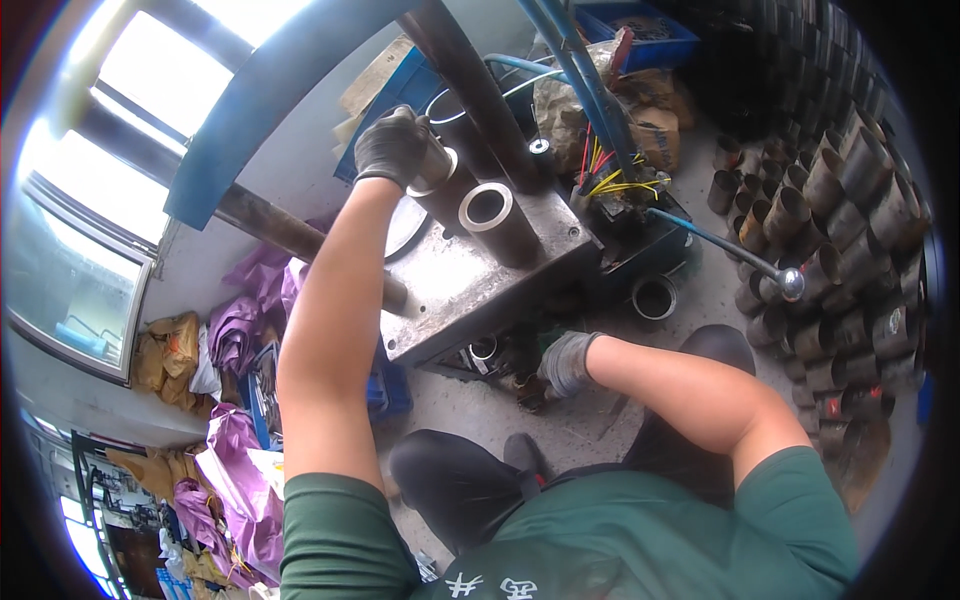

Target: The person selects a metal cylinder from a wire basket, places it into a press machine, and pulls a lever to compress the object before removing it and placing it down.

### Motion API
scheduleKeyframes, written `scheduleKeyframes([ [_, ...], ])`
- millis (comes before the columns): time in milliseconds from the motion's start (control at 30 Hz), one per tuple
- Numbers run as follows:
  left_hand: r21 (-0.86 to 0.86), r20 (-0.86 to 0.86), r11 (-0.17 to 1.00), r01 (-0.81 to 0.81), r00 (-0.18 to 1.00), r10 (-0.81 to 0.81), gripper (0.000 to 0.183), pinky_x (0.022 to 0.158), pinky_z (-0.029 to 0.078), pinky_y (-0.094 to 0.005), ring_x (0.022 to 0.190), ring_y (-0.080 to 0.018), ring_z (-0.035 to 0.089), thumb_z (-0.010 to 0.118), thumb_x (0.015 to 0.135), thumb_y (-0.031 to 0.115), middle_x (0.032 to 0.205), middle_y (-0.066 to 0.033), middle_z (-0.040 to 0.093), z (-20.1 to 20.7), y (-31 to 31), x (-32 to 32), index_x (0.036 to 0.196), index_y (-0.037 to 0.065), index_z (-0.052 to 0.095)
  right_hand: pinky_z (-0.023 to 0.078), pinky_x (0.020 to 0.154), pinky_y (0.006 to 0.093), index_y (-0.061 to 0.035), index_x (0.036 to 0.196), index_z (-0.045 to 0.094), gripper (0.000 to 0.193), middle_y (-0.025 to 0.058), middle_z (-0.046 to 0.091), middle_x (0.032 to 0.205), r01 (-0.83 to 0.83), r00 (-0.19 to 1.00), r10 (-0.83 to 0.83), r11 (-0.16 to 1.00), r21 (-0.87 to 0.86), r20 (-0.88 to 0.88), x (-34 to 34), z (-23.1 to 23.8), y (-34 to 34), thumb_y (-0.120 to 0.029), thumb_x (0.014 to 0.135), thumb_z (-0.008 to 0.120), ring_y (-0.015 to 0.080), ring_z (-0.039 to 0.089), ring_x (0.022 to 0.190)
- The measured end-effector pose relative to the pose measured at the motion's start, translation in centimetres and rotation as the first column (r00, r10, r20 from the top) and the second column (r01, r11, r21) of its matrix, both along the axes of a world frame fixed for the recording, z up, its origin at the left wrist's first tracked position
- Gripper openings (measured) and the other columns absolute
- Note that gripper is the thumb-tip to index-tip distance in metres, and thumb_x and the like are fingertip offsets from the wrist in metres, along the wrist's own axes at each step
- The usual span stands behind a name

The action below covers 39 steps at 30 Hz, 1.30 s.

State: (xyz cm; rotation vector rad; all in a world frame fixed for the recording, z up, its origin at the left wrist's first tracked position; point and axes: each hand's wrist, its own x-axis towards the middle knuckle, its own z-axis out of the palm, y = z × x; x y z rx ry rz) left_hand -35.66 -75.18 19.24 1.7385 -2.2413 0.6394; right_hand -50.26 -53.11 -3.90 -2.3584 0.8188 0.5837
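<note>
My left hand (pixel 392 145), in a dark grey work glove, is closed round a short metal sleeve (pixel 433 168). The sleeve sits over the top of a dark steel cylinder on the machine's bed (pixel 450 290). Beside it stands a second thick-walled steel tube (pixel 500 225), its open bore facing up. My right hand (pixel 568 363), in a grey glove, is low by the front edge of the bed. Its fingers curl beside dark, greasy parts (pixel 525 388), and what they hold is hidden.
Steel columns (pixel 470 90) rise from the bed. A ball-ended lever (pixel 790 284) sticks out to the right, near loose coloured wires (pixel 615 183). Many metal tubes (pixel 830 260) are stacked at the far right. Purple sacks (pixel 240 480) and a blue crate (pixel 390 385) lie left.
</note>
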Motion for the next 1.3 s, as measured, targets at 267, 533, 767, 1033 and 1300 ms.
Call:
scheduleKeyframes([
  [267, 0.223, 0.097, 0.919, -0.324, 0.946, 0.31, 0.036, 0.099, 0.058, -0.042, 0.116, -0.0325, 0.073, 0.083, 0.081, 0.023, 0.122, -0.0202, 0.075, 3.1, 4.2, -1.7, 0.114, 0.009, 0.08, 0.056, 0.095, 0.047, -0.0103, 0.121, 0.078, 0.048, 0.0136, 0.076, 0.122, -0.063, 0.998, 0.063, 0.998, 0.005, -0.014, 2.0, -1.1, -0.3, -0.044, 0.089, 0.064, 0.0326, 0.071, 0.115],
  [533, -0.01, -0.094, 0.999, -0.051, 0.994, 0.05, 0.034, 0.09, 0.057, -0.0488, 0.102, -0.035, 0.074, 0.061, 0.099, 0.044, 0.106, -0.0141, 0.077, -1.3, 1.4, 4.1, 0.106, 0.013, 0.072, 0.054, 0.097, 0.0463, -0.0103, 0.125, 0.075, 0.048, 0.0149, 0.076, 0.118, -0.052, 0.999, 0.052, 0.999, 0.001, 0.004, 1.5, -1.2, -0.3, -0.045, 0.094, 0.063, 0.0348, 0.071, 0.113],
  [767, -0.135, -0.065, 0.949, 0.286, 0.953, -0.296, 0.031, 0.078, 0.059, -0.0499, 0.087, -0.0407, 0.073, 0.065, 0.097, 0.042, 0.09, -0.0188, 0.075, -2.4, -0.8, 8.3, 0.102, 0.011, 0.07, 0.053, 0.099, 0.0471, -0.0093, 0.125, 0.074, 0.046, 0.0165, 0.076, 0.115, -0.065, 0.998, 0.065, 0.998, -0.007, -0.017, 0.2, 0.6, 0.3, -0.044, 0.097, 0.062, 0.0364, 0.07, 0.113],
  [1033, -0.167, -0.122, 0.934, 0.317, 0.933, -0.339, 0.03, 0.08, 0.058, -0.0513, 0.085, -0.0429, 0.072, 0.066, 0.096, 0.039, 0.087, -0.0204, 0.073, -3.0, -1.0, 8.9, 0.102, 0.009, 0.069, 0.055, 0.096, 0.0486, -0.011, 0.121, 0.078, 0.049, 0.0136, 0.077, 0.119, -0.04, 0.998, 0.042, 0.998, -0.052, 0.048, 0.2, 0.0, 0.1, -0.048, 0.093, 0.063, 0.0341, 0.072, 0.112],
  [1300, -0.479, -0.449, 0.837, 0.264, 0.746, -0.492, 0.039, 0.101, 0.049, -0.046, 0.113, -0.0358, 0.064, 0.074, 0.093, 0.026, 0.123, -0.0176, 0.067, -6.5, 9.0, 7.4, 0.127, 0.009, 0.063, 0.053, 0.1, 0.0493, -0.0137, 0.124, 0.074, 0.04, 0.0142, 0.077, 0.114, -0.002, 0.991, 0.016, 0.994, -0.107, 0.132, -0.5, 3.5, 0.0, -0.037, 0.093, 0.064, 0.0349, 0.072, 0.109],
])
